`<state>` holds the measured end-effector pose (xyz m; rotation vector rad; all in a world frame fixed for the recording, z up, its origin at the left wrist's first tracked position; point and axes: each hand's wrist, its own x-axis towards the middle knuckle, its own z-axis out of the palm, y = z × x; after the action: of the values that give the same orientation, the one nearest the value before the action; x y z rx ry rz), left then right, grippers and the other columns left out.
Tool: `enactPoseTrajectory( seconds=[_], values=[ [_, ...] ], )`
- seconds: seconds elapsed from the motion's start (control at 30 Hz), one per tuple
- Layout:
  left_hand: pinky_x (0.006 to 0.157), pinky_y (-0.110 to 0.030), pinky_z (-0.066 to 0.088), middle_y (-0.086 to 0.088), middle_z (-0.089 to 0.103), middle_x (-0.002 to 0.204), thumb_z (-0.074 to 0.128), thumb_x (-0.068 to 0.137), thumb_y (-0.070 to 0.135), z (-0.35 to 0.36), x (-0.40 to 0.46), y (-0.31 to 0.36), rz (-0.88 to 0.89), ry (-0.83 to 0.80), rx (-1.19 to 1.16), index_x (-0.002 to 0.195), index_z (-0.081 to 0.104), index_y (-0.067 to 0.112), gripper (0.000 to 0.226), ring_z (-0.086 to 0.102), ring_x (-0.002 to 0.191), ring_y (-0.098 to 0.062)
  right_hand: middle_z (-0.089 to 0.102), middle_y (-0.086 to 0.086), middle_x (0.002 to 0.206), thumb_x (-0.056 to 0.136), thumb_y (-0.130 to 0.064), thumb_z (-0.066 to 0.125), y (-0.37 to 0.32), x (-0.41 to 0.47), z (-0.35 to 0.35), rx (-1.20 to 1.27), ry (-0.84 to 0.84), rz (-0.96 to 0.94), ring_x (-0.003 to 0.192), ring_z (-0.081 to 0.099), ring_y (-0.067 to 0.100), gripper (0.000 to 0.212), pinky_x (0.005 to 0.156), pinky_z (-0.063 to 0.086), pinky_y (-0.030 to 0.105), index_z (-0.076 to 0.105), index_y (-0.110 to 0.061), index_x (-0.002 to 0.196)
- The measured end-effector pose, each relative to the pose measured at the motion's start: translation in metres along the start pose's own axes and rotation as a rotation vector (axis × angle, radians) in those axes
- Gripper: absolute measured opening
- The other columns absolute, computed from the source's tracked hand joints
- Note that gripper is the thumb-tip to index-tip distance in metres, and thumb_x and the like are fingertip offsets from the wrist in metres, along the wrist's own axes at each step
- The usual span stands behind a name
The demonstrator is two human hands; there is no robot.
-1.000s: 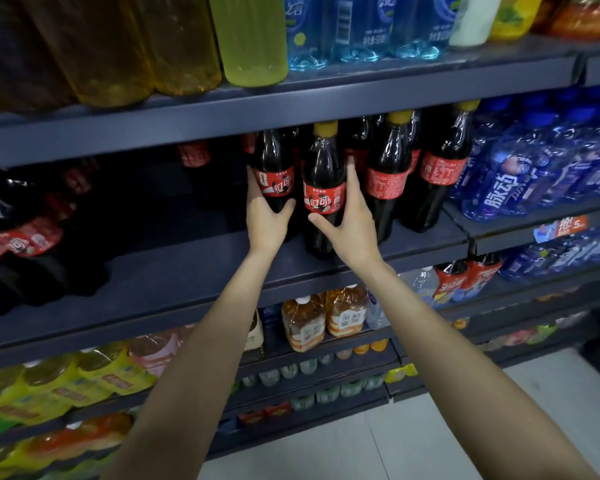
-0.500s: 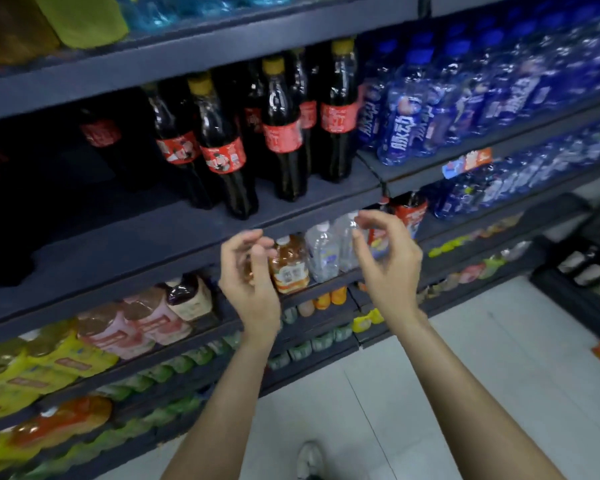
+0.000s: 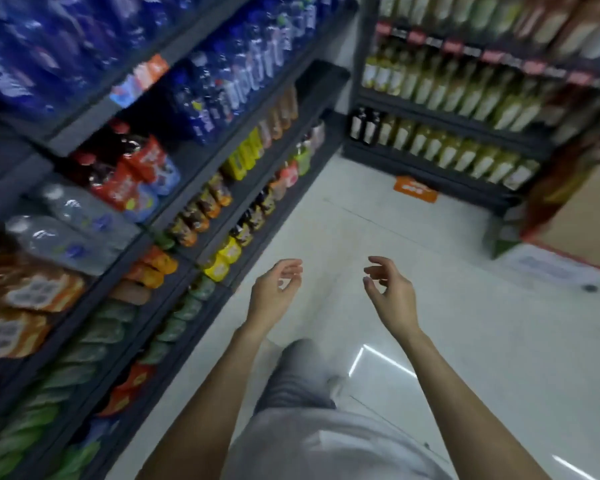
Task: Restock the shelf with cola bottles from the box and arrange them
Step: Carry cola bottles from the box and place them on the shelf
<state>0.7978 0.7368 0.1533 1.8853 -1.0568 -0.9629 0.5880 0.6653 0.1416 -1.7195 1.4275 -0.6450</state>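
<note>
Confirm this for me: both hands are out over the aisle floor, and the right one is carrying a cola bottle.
Not quite. In the head view the right hand holds nothing; its fingers are loosely curled. Both it and the left hand are indeed out over the floor.

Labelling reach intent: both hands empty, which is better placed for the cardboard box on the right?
Right, probably. The right hand hangs open on the side nearer the box at the frame's right edge. The left hand, also open, is nearer the shelves. Both are far from it.
</note>
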Motion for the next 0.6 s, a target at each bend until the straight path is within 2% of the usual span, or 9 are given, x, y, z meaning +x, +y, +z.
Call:
enactPoseTrajectory(
  seconds=[0.1,0.2,0.3,0.43,0.6],
  values=[
    [0.092,-0.020,0.044,0.006,0.066,0.102,0.059,0.091,0.012,0.066,0.031,0.005,-0.167,-0.289,0.082,0.109,0.060,0.026,0.024,0.061,0.100,-0.012,0.066,0.003,0.110,0.087,-0.012,0.062,0.059,0.009,-0.047,0.037,0.008,0.288,0.099,0.061,0.018,0.037,0.084,0.047,0.030,0.054,-0.015,0.123],
    [0.090,-0.018,0.043,-0.001,0.066,0.110,0.058,0.091,0.013,0.124,0.067,0.013,-0.229,-0.446,0.170,0.115,0.061,0.020,0.025,0.061,0.103,-0.015,0.063,0.007,0.117,0.087,-0.014,0.063,0.112,0.023,-0.095,0.101,0.033,0.541,0.103,0.059,0.022,0.040,0.083,0.042,0.025,0.053,-0.013,0.126],
    [0.093,-0.021,0.043,-0.007,0.067,0.112,0.059,0.090,0.010,0.183,0.111,0.033,-0.207,-0.492,0.219,0.111,0.063,0.015,0.022,0.062,0.099,-0.016,0.062,0.010,0.119,0.088,-0.014,0.062,0.159,0.042,-0.148,0.205,0.127,0.690,0.099,0.057,0.021,0.039,0.086,0.043,0.028,0.055,-0.012,0.126],
    [0.091,-0.024,0.045,-0.006,0.069,0.102,0.061,0.090,0.011,0.266,0.182,0.082,-0.155,-0.514,0.251,0.107,0.066,0.014,0.018,0.063,0.094,-0.018,0.064,0.008,0.115,0.090,-0.013,0.058,0.208,0.082,-0.232,0.242,0.299,0.771,0.094,0.057,0.018,0.033,0.079,0.039,0.025,0.057,-0.013,0.123],
    [0.092,-0.030,0.048,0.002,0.068,0.097,0.062,0.089,0.018,0.373,0.277,0.176,-0.085,-0.552,0.287,0.098,0.066,0.027,0.013,0.065,0.098,-0.017,0.063,0.004,0.109,0.091,-0.011,0.057,0.247,0.148,-0.358,0.136,0.297,0.775,0.093,0.058,0.016,0.031,0.081,0.043,0.026,0.057,-0.012,0.121]
  ],
)
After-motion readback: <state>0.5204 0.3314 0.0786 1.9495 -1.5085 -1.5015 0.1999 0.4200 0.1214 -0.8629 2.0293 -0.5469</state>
